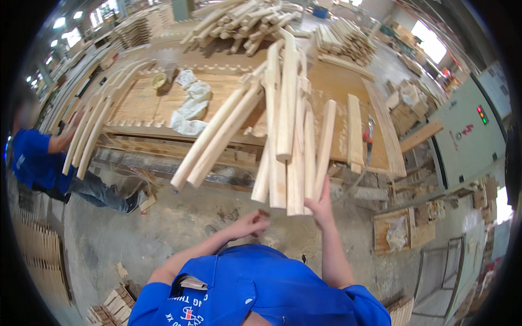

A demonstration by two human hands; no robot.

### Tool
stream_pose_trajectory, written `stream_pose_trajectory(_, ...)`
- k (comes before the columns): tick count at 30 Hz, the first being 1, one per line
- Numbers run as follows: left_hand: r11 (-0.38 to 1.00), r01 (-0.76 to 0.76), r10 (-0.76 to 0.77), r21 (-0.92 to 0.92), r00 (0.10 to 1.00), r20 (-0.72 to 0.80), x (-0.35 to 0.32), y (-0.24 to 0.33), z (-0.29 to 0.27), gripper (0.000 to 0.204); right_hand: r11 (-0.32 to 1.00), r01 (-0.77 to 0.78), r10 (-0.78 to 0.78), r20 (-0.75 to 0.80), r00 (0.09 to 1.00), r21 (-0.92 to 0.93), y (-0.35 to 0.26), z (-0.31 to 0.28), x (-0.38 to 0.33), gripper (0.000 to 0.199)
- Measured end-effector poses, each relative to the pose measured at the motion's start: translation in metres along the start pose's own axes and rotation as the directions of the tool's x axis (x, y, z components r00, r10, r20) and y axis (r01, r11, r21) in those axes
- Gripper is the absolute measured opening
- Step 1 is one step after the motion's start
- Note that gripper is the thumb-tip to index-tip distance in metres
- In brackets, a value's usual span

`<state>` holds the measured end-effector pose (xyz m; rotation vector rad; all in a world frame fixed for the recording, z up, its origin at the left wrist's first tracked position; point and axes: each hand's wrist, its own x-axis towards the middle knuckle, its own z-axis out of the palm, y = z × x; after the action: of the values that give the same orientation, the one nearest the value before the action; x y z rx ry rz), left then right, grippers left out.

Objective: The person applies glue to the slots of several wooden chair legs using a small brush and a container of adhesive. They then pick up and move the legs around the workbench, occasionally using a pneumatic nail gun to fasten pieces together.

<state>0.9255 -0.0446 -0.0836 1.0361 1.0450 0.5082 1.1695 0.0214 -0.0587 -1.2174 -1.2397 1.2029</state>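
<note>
While a person in a blue shirt (228, 288) stands at a big wooden table (337, 87), I see a bunch of pale wooden sticks (285, 125) right in front of them. The sticks lie close together, some on top of others, and their near ends poke out past the edge of the table. Two more long sticks (217, 138) slant off to the left.

The right hand (322, 209) is wrapped around the near end of the bunch, on its right side. Its thumb is on the front, and its fingers go up by a thin stick (326, 144). The left hand (253, 224) is just below the near ends, apart from them. Its fingers are curled and blurry, so I can't tell if anything is tucked inside.

On the table, a crumpled white cloth (193, 106) lies to the left of the sticks, near a little yellowish round thing (159, 81). A flat board (354, 130) and a red tool (371, 133) lie to the right. Far back there is a big messy heap of wood (244, 24).

Over on the left, a co-worker (35, 152) in blue is beside some long, bendy-shaped sticks (98, 117). A grey-green cabinet (467, 136) with tiny lights stands on the right.
</note>
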Motion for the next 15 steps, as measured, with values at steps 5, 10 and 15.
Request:
stream_pose_trajectory(5,0.859,0.206,-0.138,-0.469,0.975,0.175,0.067,0.01,0.064,0.048,0.829,-0.292,0.378,-0.093,0.921,0.477,0.049,0.013,-0.057,0.045)
stream_pose_trajectory(10,0.982,-0.182,0.178,-0.041,0.979,-0.097,0.096,-0.034,0.068,0.048,0.989,-0.137,0.121,-0.246,0.962,-0.048,0.016,-0.017,-0.08,0.035)
stream_pose_trajectory(15,0.922,-0.207,0.278,0.327,0.942,-0.187,0.071,-0.039,0.066,0.052,0.831,-0.068,-0.143,-0.329,0.933,-0.552,0.013,-0.048,-0.091,0.043)
